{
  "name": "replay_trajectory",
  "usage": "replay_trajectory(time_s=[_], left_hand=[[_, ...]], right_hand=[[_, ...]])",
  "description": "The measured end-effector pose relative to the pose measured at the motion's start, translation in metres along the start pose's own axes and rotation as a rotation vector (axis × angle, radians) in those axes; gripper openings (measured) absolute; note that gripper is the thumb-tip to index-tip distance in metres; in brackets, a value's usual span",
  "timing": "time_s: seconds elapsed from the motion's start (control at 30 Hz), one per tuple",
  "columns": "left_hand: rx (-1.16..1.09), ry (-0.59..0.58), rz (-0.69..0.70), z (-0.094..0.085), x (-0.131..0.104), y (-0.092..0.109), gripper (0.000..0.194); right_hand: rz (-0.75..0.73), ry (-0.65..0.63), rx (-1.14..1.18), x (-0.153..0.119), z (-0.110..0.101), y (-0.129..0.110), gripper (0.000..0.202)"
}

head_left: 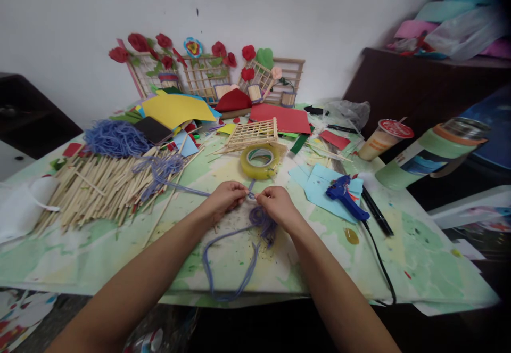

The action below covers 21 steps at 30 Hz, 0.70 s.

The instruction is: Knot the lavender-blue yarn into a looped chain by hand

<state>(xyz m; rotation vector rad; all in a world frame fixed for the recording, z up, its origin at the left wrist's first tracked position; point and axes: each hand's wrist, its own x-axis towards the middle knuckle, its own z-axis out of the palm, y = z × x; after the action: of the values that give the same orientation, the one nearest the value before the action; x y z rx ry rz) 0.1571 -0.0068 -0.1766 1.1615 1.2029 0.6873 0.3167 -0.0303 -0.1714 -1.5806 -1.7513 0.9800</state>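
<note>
- Left hand (227,199) and right hand (278,206) meet at the centre of a cluttered bench (423,252), each pinched closed at the fingertips on purple yarn (251,195).
- The yarn's curled bundle lies at 5 o'clock from the pinch; a loose loop hangs over the near edge at 7.
- At 12 o'clock, a roll of yellowish tape (244,166) shows green print inside its core, too small to read, with a stick lattice (255,132) beyond.
- At 9, a pile of wooden sticks (107,193); at 10, a heap of yarn (115,139).
- At 3, a blue glue gun (344,193) rests on light-blue paper (319,188).
- At 2, a cup (375,142) wears a red lid with pale, illegible markings, beside a green bottle (419,158) whose picture label carries no legible words.
</note>
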Motion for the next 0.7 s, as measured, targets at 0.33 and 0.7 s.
replay_trajectory(time_s=[0.33, 0.7], left_hand=[[-0.063, 0.026, -0.004, 0.003, 0.000, 0.000, 0.016], [-0.693, -0.154, -0.242, -0.008, 0.001, 0.006, 0.018]], right_hand=[[-0.110, 0.121, -0.133, -0.006, -0.001, -0.014, 0.026], [-0.440, -0.317, -0.305, -0.043, 0.011, -0.042, 0.016]])
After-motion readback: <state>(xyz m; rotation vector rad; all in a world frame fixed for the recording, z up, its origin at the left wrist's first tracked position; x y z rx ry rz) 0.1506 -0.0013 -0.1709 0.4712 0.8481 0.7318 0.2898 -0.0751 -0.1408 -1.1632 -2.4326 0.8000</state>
